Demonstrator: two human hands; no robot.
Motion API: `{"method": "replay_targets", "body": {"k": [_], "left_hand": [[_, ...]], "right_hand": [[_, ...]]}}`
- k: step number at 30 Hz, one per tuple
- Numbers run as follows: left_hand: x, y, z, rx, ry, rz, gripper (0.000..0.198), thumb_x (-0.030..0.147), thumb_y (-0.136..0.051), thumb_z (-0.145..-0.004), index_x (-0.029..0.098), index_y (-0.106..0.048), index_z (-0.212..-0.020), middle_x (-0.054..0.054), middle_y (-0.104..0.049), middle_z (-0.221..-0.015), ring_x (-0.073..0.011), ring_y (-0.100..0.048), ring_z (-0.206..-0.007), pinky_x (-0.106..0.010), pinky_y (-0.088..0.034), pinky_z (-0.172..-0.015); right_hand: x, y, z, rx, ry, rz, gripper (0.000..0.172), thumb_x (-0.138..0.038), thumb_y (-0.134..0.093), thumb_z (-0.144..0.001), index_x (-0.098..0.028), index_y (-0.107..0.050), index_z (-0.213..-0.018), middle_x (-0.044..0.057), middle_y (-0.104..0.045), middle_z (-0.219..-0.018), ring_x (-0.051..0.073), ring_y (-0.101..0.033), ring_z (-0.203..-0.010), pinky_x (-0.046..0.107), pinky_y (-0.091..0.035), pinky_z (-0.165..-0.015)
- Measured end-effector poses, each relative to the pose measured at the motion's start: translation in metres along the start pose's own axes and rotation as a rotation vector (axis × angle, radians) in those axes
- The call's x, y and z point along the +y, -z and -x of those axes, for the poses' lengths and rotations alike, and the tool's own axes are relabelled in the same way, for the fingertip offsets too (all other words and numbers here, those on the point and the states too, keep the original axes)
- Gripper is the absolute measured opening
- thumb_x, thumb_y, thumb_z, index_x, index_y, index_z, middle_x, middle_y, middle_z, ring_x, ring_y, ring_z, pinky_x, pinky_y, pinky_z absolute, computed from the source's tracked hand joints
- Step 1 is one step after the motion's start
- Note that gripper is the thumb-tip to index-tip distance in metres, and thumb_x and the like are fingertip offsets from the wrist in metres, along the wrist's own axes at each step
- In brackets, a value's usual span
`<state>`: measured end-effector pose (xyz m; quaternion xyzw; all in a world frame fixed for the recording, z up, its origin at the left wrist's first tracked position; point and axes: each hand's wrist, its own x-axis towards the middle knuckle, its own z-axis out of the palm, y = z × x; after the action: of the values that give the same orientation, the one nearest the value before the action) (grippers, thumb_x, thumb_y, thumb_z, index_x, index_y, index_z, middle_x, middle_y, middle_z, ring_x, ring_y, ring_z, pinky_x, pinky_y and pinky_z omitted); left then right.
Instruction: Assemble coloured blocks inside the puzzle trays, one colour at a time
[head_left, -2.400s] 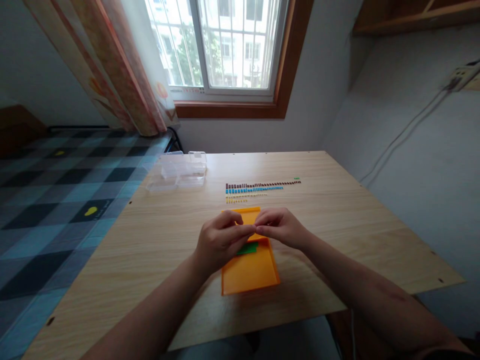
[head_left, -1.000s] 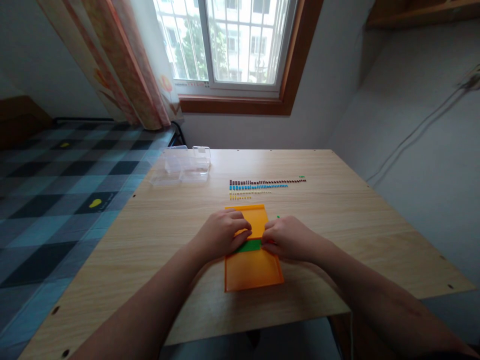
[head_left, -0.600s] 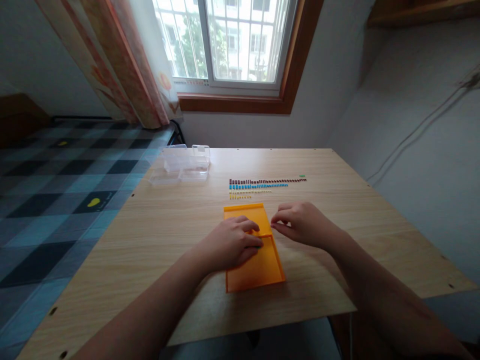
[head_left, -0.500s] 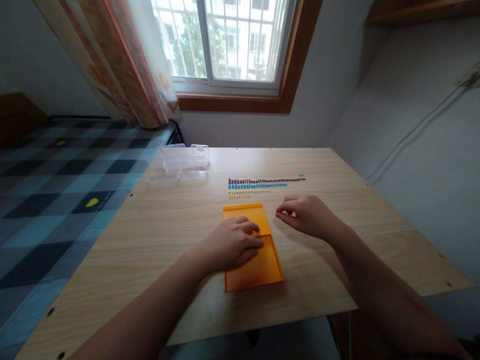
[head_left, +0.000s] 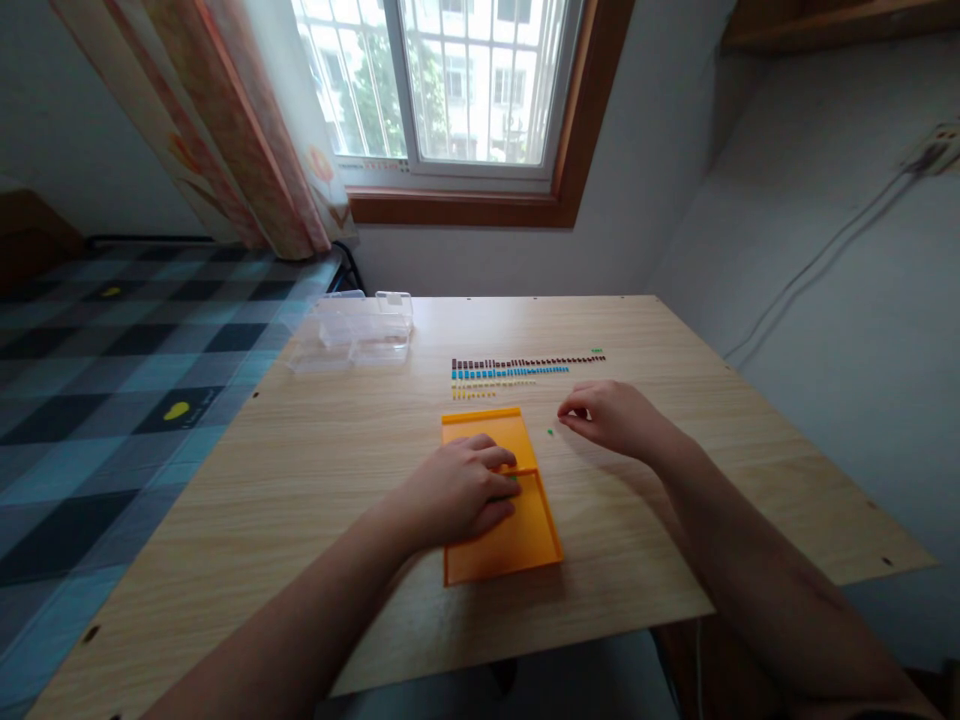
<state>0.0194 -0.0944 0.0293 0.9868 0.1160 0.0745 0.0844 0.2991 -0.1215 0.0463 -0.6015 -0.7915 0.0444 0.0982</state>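
Observation:
My left hand (head_left: 465, 492) reaches across the orange tray (head_left: 506, 560), palm down with the fingers apart, its fingertips near the dividing ridge. A bit of green shows under those fingertips, partly hidden. To the right of the tray, my right hand (head_left: 611, 415) hovers over the table with thumb and forefinger pinched together. Whatever may be between them is too small to make out. A tiny green piece (head_left: 550, 432) lies on the wood between the tray and my right fingertips, apart from them.
Beyond the tray run rows of tiny dark red pieces (head_left: 525, 363), blue pieces (head_left: 510, 372) and yellow pieces (head_left: 472, 395). A few green pieces (head_left: 597, 351) lie at the far right end. Clear plastic boxes (head_left: 360, 335) stand at the table's back left.
My right hand has shifted slightly up and right, and the tiny green piece now shows on the table by its fingertips. My left hand stays over the tray. The whole view has shifted slightly.

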Motion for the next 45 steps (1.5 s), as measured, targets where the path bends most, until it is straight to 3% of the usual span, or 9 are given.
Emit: {"method": "replay_targets", "body": {"k": [7,16,24,29,38,41,45], "left_hand": [[-0.001,0.000,0.001,0.017,-0.003,0.016,0.020,0.029,-0.058,-0.098,0.022,-0.077,-0.102,-0.006,-0.074,-0.116,-0.0250,-0.068,-0.104,-0.041,-0.056,-0.093],[-0.002,0.000,0.004,0.074,0.040,0.138,0.026,0.016,-0.054,-0.092,0.020,-0.073,-0.109,-0.006,-0.076,-0.113,-0.0221,-0.069,-0.102,-0.036,-0.056,-0.092],[-0.005,0.005,0.006,0.120,0.128,0.081,0.029,0.011,-0.053,-0.085,0.018,-0.068,-0.109,-0.007,-0.075,-0.102,-0.0235,-0.070,-0.093,-0.037,-0.056,-0.083],[-0.008,0.011,0.007,0.116,0.082,0.102,0.022,0.010,-0.053,-0.084,0.019,-0.071,-0.093,-0.005,-0.075,-0.101,-0.0218,-0.070,-0.093,-0.035,-0.054,-0.084],[-0.007,0.011,0.006,0.103,0.076,0.110,0.020,0.017,-0.055,-0.092,0.019,-0.075,-0.091,-0.006,-0.076,-0.093,-0.0203,-0.070,-0.088,-0.032,-0.053,-0.080],[-0.008,0.011,0.006,0.085,0.086,0.097,0.020,0.017,-0.055,-0.092,0.019,-0.075,-0.090,-0.006,-0.076,-0.093,-0.0204,-0.070,-0.087,-0.032,-0.053,-0.080],[-0.007,0.010,0.007,0.063,0.104,0.102,0.020,0.015,-0.056,-0.089,0.019,-0.075,-0.090,-0.006,-0.076,-0.094,-0.0197,-0.070,-0.087,-0.030,-0.053,-0.080]], "right_hand": [[-0.005,-0.009,-0.003,-0.102,-0.024,-0.007,0.019,-0.022,-0.062,-0.090,-0.023,-0.081,-0.093,0.004,-0.078,-0.091,0.019,-0.068,-0.083,0.027,-0.042,-0.070],[-0.007,-0.013,-0.003,-0.109,-0.112,0.008,0.021,-0.025,-0.061,-0.089,-0.025,-0.081,-0.093,0.004,-0.079,-0.095,0.021,-0.069,-0.088,0.027,-0.043,-0.072],[-0.008,-0.019,-0.005,-0.107,-0.137,-0.064,0.018,-0.029,-0.062,-0.090,-0.025,-0.080,-0.092,0.002,-0.079,-0.089,0.018,-0.068,-0.079,0.027,-0.041,-0.068],[-0.010,-0.020,-0.005,-0.100,-0.133,-0.063,0.017,-0.030,-0.064,-0.090,-0.024,-0.079,-0.092,0.002,-0.078,-0.088,0.018,-0.067,-0.079,0.027,-0.041,-0.067],[-0.016,-0.017,-0.005,-0.110,-0.074,-0.095,0.019,-0.018,-0.061,-0.089,-0.020,-0.080,-0.086,0.006,-0.078,-0.086,0.018,-0.068,-0.078,0.026,-0.043,-0.069],[-0.030,-0.010,0.002,-0.105,0.050,-0.256,0.016,-0.017,-0.064,-0.088,-0.020,-0.080,-0.087,0.003,-0.077,-0.084,0.015,-0.066,-0.074,0.024,-0.044,-0.069],[-0.057,-0.004,0.014,-0.221,0.220,-0.350,0.016,-0.016,-0.065,-0.088,-0.020,-0.080,-0.090,0.003,-0.078,-0.087,0.014,-0.066,-0.074,0.023,-0.043,-0.067]]}}
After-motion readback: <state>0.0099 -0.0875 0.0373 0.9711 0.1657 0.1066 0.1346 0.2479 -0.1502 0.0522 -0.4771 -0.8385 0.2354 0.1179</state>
